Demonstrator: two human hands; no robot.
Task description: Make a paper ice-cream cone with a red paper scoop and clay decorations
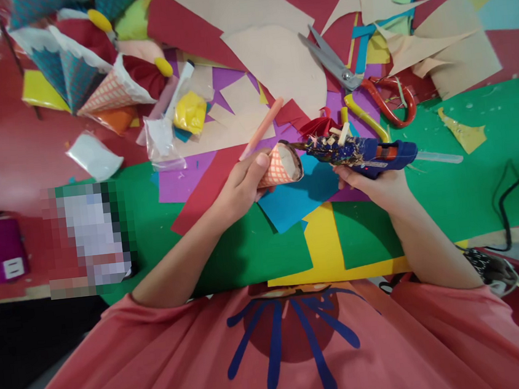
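Observation:
My left hand is closed around a small cone with an orange-and-white lattice pattern, its round open end turned to the right. In my right hand is a dark blue glue gun, its nozzle pointing left at the cone's rim. Whether the tip touches the rim I cannot tell. Dried glue strands and scraps cling to the gun's front, and a clear glue stick sticks out of its back. Just behind the nozzle lies a dark red gathered piece. An orange-pink stick rests beyond my left hand.
Large scissors with red handles lie partly open at the back right, near beige offcuts. Finished-looking cones are heaped at the back left. Green sheets cover the table's front. A black cord runs at the right.

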